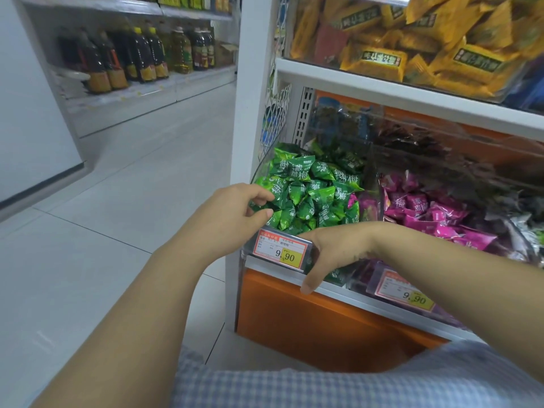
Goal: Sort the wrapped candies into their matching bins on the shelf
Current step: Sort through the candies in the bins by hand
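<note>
Two hands meet the clear plastic bin [260, 169] of green wrapped candies [312, 195]: the right hand [329, 254] curls over its front edge, contents of grip not discernible. At its left rim, the left hand [235, 213] pinches one green candy [266, 205].

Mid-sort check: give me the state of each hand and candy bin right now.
Left hand: pinching a green wrapped candy.
Right hand: resting on front of clear plastic green-candy bin, grip unclear.
Green-candy bin: heaped full.
Magenta-candy bin: full.
Yellow-candy bin: full.
</note>
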